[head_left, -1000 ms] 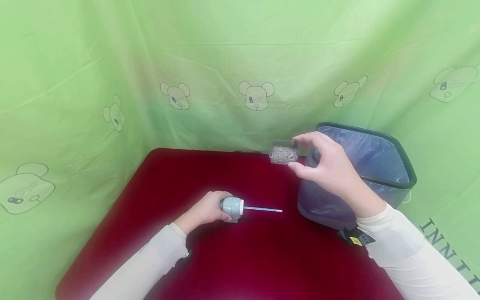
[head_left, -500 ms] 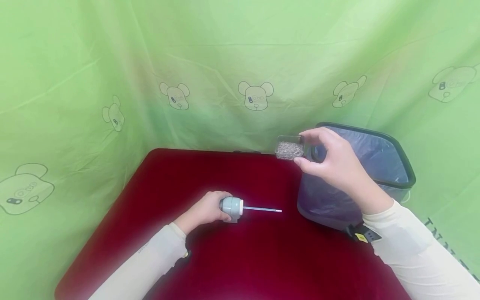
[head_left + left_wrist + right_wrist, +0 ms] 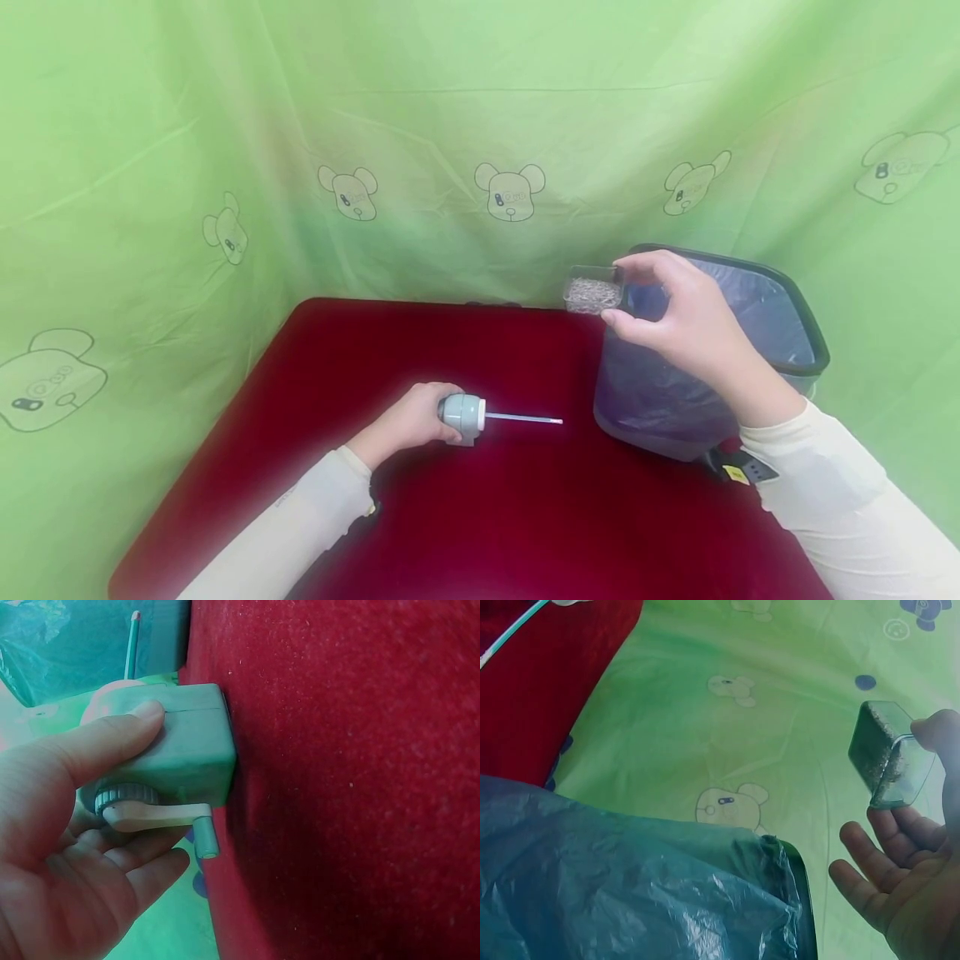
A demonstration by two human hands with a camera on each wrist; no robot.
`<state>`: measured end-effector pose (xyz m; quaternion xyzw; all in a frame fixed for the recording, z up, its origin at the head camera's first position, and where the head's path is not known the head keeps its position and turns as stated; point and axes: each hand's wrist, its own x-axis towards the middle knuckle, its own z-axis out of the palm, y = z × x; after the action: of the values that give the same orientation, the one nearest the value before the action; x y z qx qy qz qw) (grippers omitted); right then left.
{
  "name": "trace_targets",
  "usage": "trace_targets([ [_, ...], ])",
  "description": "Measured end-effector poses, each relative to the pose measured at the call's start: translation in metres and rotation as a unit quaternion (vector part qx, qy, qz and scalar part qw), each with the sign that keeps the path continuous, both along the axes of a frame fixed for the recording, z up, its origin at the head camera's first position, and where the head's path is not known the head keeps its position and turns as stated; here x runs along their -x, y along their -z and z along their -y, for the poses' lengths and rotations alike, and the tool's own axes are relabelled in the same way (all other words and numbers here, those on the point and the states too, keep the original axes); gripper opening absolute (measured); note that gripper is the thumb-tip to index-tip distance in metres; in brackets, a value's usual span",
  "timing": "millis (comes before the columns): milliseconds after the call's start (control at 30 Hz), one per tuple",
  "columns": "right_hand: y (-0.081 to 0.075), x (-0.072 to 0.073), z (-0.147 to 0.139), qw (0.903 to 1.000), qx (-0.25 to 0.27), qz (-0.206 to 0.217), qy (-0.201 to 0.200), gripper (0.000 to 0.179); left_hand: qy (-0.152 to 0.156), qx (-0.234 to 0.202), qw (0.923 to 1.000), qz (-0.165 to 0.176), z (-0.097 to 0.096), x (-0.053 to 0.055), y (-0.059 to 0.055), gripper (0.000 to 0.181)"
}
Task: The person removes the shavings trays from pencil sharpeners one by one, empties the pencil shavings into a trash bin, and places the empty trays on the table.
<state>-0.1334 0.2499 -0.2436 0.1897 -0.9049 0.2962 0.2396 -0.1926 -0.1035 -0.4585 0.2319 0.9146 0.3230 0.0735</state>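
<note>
The box [image 3: 592, 292], small and clear, is in the air by the far right corner of the table [image 3: 450, 517], just left of the bin [image 3: 652, 400]. It holds a heap of fine greyish shavings [image 3: 591, 297]. The right hand [image 3: 693, 321] pinches it at one end, thumb on one side and a fingertip on the other, with the gap between them about as wide as the box; in the right wrist view the other fingers spread loosely, clear of it.

The left hand [image 3: 411, 418] grips the sharpener [image 3: 462, 415] near the middle of the table. Its thumb lies along the casing and its fingers are bent around the far side, partly hidden. A crank [image 3: 161, 816] with a short knob juts from the sharpener's back. From the white front a pencil [image 3: 525, 418] sticks out, pointing to the table's right edge. Whether the sharpener touches the cloth is hard to tell.

The bin has a dark rim and a translucent bag [image 3: 757, 308] lining it, partly behind the right hand. It is at the table's right edge; I cannot tell whether it stands on it. Pale sleeves [image 3: 277, 525] cover both forearms. Beyond the far edge hangs a green curtain [image 3: 420, 100] printed with bear faces.
</note>
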Motion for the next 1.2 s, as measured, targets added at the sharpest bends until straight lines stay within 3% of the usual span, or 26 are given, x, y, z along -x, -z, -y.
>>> trace_targets([
  [400, -0.007, -0.001, -0.009, 0.9995, -0.007, 0.026, 0.017, 0.053, 0.000, -0.002, 1.0000, -0.004, 0.001, 0.002, 0.005, 0.064],
  [1200, -0.009, 0.010, -0.037, 0.9985, -0.013, 0.030, 0.043, 0.050, 0.001, -0.003, 1.0000, -0.007, 0.001, 0.004, 0.008, 0.064],
])
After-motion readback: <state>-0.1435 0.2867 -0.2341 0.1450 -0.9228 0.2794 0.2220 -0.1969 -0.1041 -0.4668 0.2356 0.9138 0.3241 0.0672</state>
